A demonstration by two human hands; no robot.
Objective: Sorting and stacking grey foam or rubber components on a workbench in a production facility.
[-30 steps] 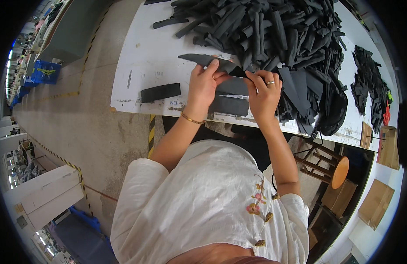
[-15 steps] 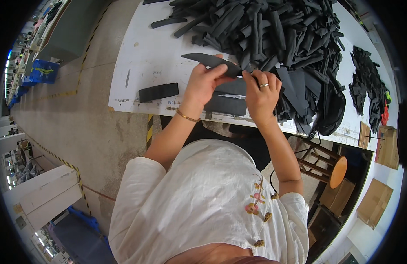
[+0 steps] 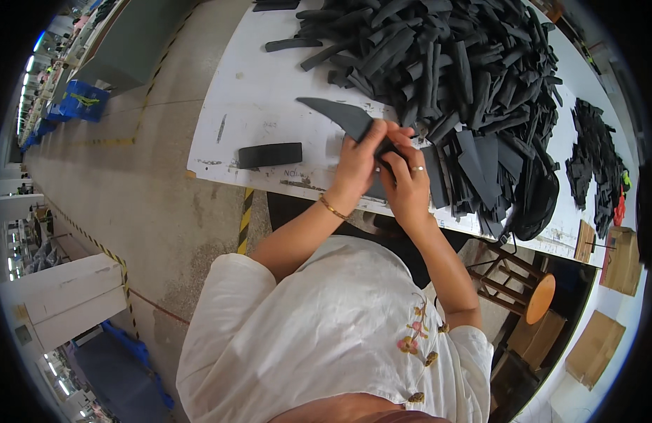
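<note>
A dark grey strip of fabric-like material (image 3: 345, 118) is held over the near part of the white table (image 3: 231, 92), its pointed end reaching to the upper left. My left hand (image 3: 355, 166) is closed around its middle, thumb on top. Close against it, my right hand (image 3: 408, 187) grips the strip's lower end with bent fingers; that end is mostly hidden by both hands. Left of my hands lies a dark rectangular piece (image 3: 270, 155). Beneath and beside my right hand are flat dark pieces (image 3: 434, 176), partly covered.
A large heap of curled dark strips (image 3: 438, 63) covers the table's far side. Right of my hands lie overlapping flat pieces (image 3: 484, 162) and a black bag (image 3: 541, 204). Another dark heap (image 3: 590, 158) is farther right. A wooden stool (image 3: 539, 299) stands below the table's edge.
Both hands have drawn nearer to my body and closer together. The strip now slants more steeply, and my right fingers curl farther around its lower end. The whole view has shifted slightly.
</note>
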